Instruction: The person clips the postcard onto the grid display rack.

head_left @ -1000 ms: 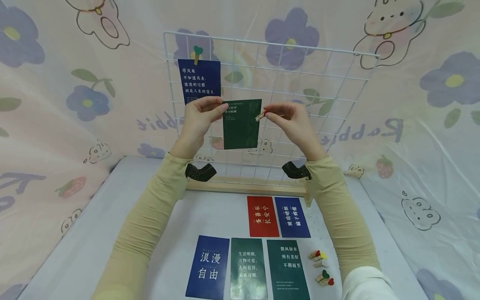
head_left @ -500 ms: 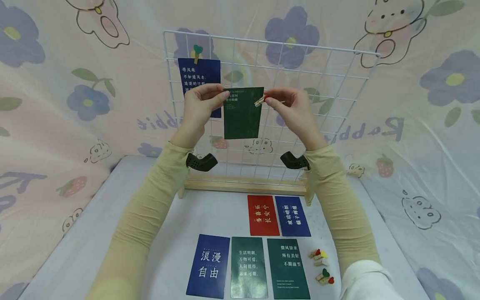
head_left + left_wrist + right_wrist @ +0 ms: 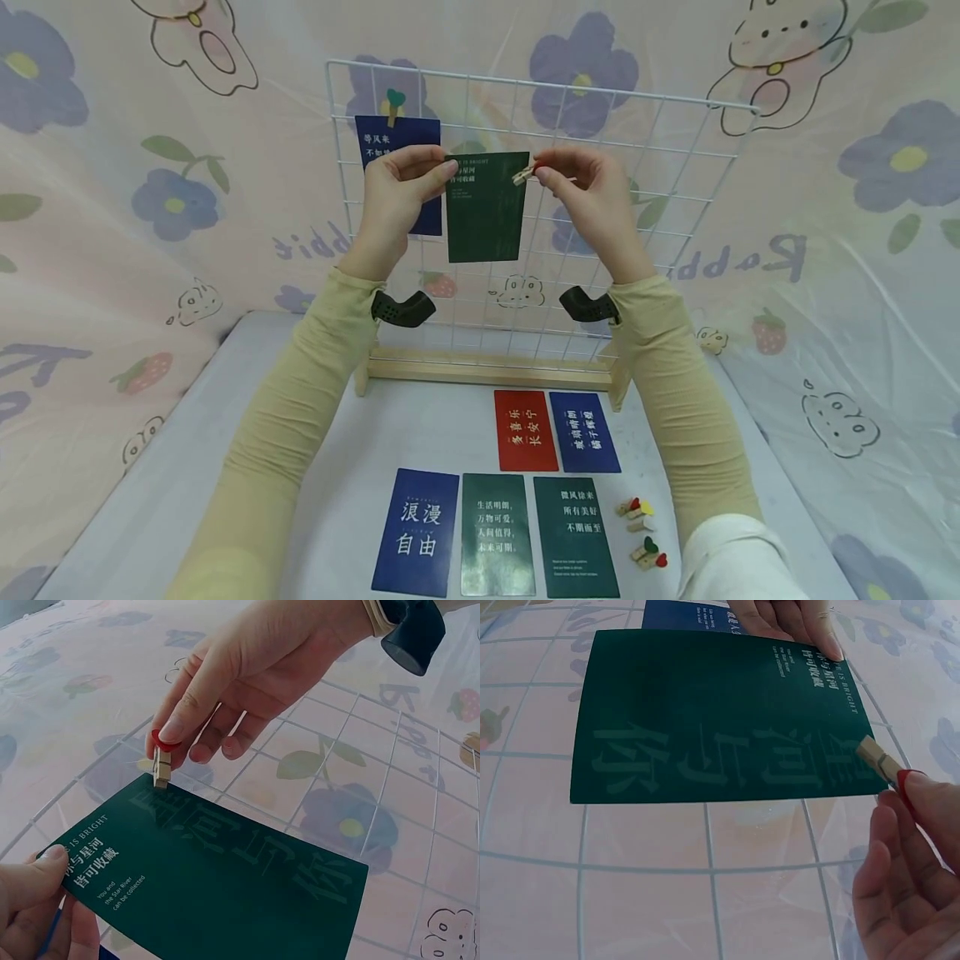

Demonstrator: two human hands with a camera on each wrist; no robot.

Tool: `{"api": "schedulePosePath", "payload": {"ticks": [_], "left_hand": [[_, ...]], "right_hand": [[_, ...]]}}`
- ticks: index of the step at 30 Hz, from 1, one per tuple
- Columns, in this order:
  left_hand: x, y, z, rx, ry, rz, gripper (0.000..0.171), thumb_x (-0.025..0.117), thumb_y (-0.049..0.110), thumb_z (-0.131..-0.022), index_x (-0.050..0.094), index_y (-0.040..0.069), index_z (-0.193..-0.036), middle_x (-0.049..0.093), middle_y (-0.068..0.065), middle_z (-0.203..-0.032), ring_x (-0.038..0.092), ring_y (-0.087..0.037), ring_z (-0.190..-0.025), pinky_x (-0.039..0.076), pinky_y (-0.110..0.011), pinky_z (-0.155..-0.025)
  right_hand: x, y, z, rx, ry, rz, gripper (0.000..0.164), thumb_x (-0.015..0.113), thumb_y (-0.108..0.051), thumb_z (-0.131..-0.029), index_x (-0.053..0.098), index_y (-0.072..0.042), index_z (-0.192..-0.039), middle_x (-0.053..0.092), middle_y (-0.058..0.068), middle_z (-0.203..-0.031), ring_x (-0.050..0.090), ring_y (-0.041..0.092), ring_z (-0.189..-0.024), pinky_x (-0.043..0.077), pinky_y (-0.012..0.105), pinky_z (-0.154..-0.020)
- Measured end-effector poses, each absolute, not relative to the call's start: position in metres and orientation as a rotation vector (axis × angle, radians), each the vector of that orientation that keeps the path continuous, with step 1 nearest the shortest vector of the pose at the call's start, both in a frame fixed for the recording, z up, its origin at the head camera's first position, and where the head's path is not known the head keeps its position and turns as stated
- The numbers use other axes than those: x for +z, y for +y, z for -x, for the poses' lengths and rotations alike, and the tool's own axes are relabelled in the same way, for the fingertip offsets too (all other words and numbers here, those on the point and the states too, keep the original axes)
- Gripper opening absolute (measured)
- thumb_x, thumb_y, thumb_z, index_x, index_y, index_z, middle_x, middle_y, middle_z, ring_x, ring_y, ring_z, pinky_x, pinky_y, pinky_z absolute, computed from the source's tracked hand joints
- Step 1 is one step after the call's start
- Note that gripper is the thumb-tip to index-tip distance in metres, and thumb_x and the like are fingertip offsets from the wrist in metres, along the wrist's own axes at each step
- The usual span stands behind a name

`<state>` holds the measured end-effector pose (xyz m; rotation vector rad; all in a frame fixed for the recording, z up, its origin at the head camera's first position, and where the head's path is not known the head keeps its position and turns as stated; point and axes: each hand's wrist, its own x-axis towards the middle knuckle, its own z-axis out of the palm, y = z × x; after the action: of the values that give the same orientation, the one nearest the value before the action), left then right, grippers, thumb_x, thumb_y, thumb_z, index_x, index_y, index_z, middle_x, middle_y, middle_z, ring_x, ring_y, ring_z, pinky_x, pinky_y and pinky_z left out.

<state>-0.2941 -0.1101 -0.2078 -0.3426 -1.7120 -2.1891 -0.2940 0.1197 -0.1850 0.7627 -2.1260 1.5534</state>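
Note:
Between thumb and fingers my left hand (image 3: 393,204) pinches a dark green card (image 3: 486,217) by its upper left corner. The card hangs upright in front of the white wire grid. My right hand (image 3: 596,200) pinches a small wooden clothespin (image 3: 880,759) with a red heart. Its wooden tip overlaps the card's upper right corner in both wrist views. Behind the left hand, a blue card (image 3: 426,132) hangs on the grid from a clothespin with a green heart (image 3: 395,100). The left hand covers part of that blue card.
The wire grid (image 3: 607,152) stands in a wooden base (image 3: 487,372). On the white table lie a red card (image 3: 527,458), a small blue card (image 3: 587,457), and several larger cards nearer the front. Several heart clothespins (image 3: 647,560) lie at the right, beside the right sleeve.
Both hands have risen together, carrying the green card and the clothespin higher in front of the grid. The left hand now covers more of the hanging blue card's text.

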Motion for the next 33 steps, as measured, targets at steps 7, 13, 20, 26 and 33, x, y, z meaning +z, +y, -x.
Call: {"api": "schedulePosePath", "payload": {"ticks": [7,13,20,26,33], "left_hand": [[-0.203,-0.110,0.298,-2.188,-1.703,0.342,0.016,0.076,0.005,-0.081,0.071,0.003,-0.096,0.068,-0.006,-0.090,0.064,-0.018,-0.087,0.054,-0.027,-0.081],[-0.198,-0.109,0.301,-2.166,-1.713,0.323,0.016,0.076,0.005,-0.080,0.071,0.003,-0.095,0.068,-0.006,-0.089,0.064,-0.017,-0.086,0.054,-0.027,-0.081],[-0.192,-0.107,0.307,-2.156,-1.686,0.324,0.017,0.077,0.004,-0.078,0.072,0.001,-0.095,0.069,-0.006,-0.088,0.065,-0.017,-0.086,0.055,-0.027,-0.080],[-0.185,-0.107,0.309,-2.135,-1.663,0.332,0.018,0.077,0.003,-0.078,0.072,0.000,-0.095,0.069,-0.007,-0.087,0.065,-0.019,-0.087,0.055,-0.027,-0.080],[-0.186,-0.104,0.311,-2.107,-1.648,0.329,0.017,0.076,0.001,-0.079,0.071,-0.002,-0.094,0.069,-0.007,-0.085,0.065,-0.018,-0.084,0.055,-0.027,-0.078]], "right_hand": [[-0.175,0.113,0.286,1.558,-2.119,-0.741,0.016,0.065,-0.005,-0.090,0.070,0.002,-0.104,0.068,0.003,-0.095,0.059,0.016,-0.084,0.047,0.023,-0.073],[-0.167,0.108,0.290,1.554,-2.072,-0.746,0.016,0.065,-0.002,-0.090,0.070,0.004,-0.103,0.068,0.003,-0.092,0.058,0.020,-0.081,0.047,0.024,-0.070],[-0.157,0.103,0.302,1.532,-2.058,-0.755,0.017,0.064,-0.003,-0.091,0.068,0.006,-0.105,0.067,0.007,-0.094,0.057,0.029,-0.083,0.049,0.027,-0.067],[-0.153,0.101,0.321,1.427,-2.066,-0.744,0.017,0.066,-0.010,-0.091,0.070,0.000,-0.104,0.067,0.006,-0.097,0.060,0.023,-0.083,0.050,0.026,-0.066],[-0.152,0.098,0.330,1.353,-2.072,-0.727,0.016,0.069,-0.011,-0.089,0.073,-0.002,-0.101,0.069,0.004,-0.096,0.060,0.018,-0.080,0.049,0.024,-0.059]]}}
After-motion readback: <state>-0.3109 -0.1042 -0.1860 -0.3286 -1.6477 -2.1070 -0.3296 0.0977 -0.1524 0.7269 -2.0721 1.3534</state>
